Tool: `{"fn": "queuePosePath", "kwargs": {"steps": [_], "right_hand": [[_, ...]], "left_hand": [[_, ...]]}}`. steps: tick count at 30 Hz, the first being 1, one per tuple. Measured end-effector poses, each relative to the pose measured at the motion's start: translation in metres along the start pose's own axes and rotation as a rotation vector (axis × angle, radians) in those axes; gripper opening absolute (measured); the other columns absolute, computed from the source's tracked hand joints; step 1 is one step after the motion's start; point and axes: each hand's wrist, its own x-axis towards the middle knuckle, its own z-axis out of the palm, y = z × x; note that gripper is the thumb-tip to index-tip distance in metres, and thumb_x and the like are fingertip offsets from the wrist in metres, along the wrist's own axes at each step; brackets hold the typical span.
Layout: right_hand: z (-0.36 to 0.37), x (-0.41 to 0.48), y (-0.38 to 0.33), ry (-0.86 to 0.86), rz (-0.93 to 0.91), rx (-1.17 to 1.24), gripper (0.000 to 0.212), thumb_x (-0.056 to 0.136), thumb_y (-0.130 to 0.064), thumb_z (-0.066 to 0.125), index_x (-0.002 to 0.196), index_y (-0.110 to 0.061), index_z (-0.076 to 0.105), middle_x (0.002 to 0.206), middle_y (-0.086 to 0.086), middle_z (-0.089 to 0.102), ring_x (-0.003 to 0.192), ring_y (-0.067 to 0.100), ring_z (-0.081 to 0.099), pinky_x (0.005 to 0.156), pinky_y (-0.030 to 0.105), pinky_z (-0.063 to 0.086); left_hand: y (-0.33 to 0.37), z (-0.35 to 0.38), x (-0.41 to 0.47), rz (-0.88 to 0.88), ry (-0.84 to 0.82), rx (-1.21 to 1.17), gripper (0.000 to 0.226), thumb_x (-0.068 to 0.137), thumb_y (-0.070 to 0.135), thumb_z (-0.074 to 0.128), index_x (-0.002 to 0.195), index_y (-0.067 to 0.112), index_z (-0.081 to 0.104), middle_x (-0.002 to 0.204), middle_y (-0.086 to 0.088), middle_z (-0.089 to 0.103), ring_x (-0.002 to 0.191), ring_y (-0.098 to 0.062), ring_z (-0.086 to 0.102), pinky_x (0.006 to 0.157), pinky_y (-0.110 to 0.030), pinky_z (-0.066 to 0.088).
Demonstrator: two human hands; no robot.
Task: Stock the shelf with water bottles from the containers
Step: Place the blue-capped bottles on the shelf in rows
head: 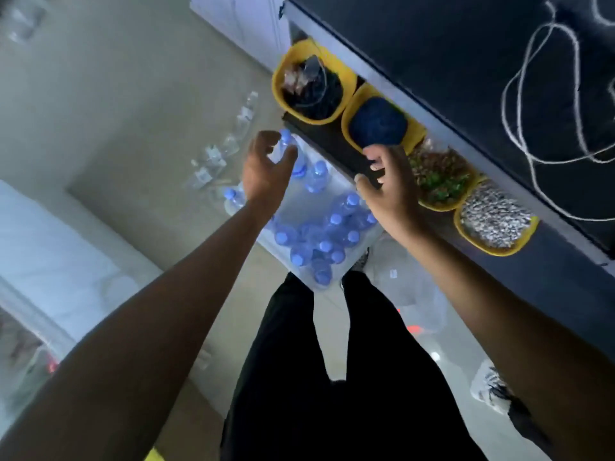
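Black trousers [332, 377] at bottom. Clear container [309, 281] on the floor ahead of the legs, packed with clear water bottles [319, 241], blue caps, upright, caps up. Left hand [266, 171] above the container's far end, thumb and fingers curled round one bottle [285, 141] near its neck; long axis about vertical, cap up, blurry. Right hand [389, 184] at the end of the dark shelf [326, 138], fingers half-curled, tips on its edge; real grip or just touching, can't tell. Yellow bins [346, 84] beyond, on the shelf.
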Motion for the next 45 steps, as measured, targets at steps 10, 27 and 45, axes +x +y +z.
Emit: {"fn": "queuePosePath", "kwargs": {"steps": [10,27,45], "right_hand": [[0.158,0.036,0.089,-0.247,0.24,-0.155,0.058,0.085,-0.014,0.068,0.139,-0.002,0.05,0.133,0.019,0.051,0.122,0.034,0.052,0.098,0.041,0.044],[0.231,0.085,0.158,-0.137,0.263,-0.091,0.041,0.083,-0.016,0.073,0.119,-0.006,0.058,0.112,0.007,0.067,0.104,0.027,0.061,0.083,0.044,0.052],[0.042,0.082,-0.011,0.07,0.088,0.097,0.029,0.076,-0.032,0.076,0.097,-0.02,0.062,0.088,-0.003,0.067,0.084,0.022,0.062,0.076,0.048,0.053]], "left_hand": [[-0.166,0.051,0.057,-0.121,-0.179,0.296,0.068,0.088,0.039,0.071,0.145,0.013,0.044,0.146,-0.005,0.049,0.137,-0.024,0.041,0.112,-0.035,0.033],[-0.174,0.158,0.174,-0.076,-0.014,0.186,0.046,0.091,0.031,0.065,0.131,0.012,0.053,0.114,-0.004,0.067,0.107,-0.03,0.06,0.08,-0.034,0.046],[0.026,0.022,0.066,0.24,0.036,-0.007,0.034,0.081,0.037,0.073,0.105,0.014,0.067,0.095,-0.003,0.072,0.094,-0.024,0.065,0.08,-0.041,0.052]]}}
